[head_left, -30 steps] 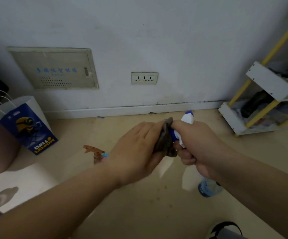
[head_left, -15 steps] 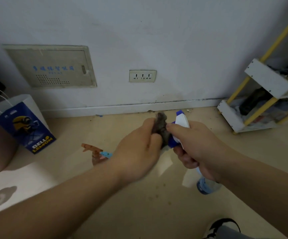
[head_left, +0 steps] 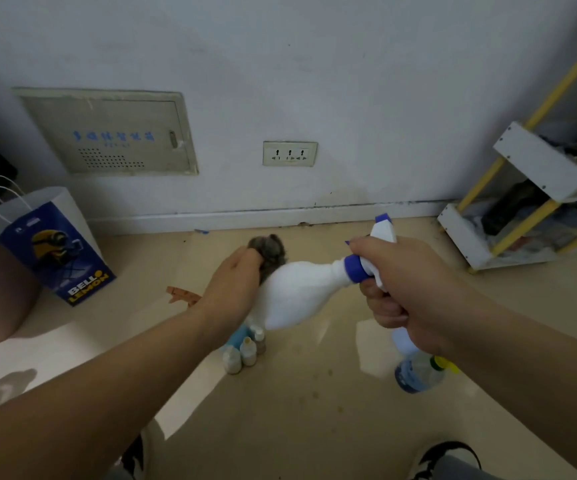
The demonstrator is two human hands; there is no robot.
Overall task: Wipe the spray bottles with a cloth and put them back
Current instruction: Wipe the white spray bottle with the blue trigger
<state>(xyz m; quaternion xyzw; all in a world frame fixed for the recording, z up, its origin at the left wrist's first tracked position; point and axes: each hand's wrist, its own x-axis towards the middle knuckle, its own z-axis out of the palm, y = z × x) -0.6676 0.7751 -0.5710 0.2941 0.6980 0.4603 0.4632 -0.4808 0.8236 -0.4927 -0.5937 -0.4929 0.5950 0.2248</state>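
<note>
Head view, listed nearest first. One dark shoe (head_left: 449,455) at the bottom edge, on the floor (head_left: 297,427). Cluster of small bottles (head_left: 245,351) standing below the left wrist, and a clear bottle of blue liquid (head_left: 415,374) below the right wrist. Right-hand grip (head_left: 408,289): fingers curled tight round the neck and trigger of the white spray bottle (head_left: 297,292), which is held clear of the floor. The bottle's body lies to the left of this grip. Its long axis slopes from the blue collar (head_left: 354,268) down-left to the base. Left-hand grip (head_left: 231,289): closed on a bunched grey cloth (head_left: 269,251), pressed to the far side of the body at the base end. This hand is the nearer to the unwiped white flank, so the next stroke likely runs along that axis toward the collar. Beyond: an orange sprayer (head_left: 181,294), partly hidden behind the left wrist; a paper bag (head_left: 51,251) far left; a yellow-framed rack (head_left: 529,202) far right; a wall socket (head_left: 290,154).
</note>
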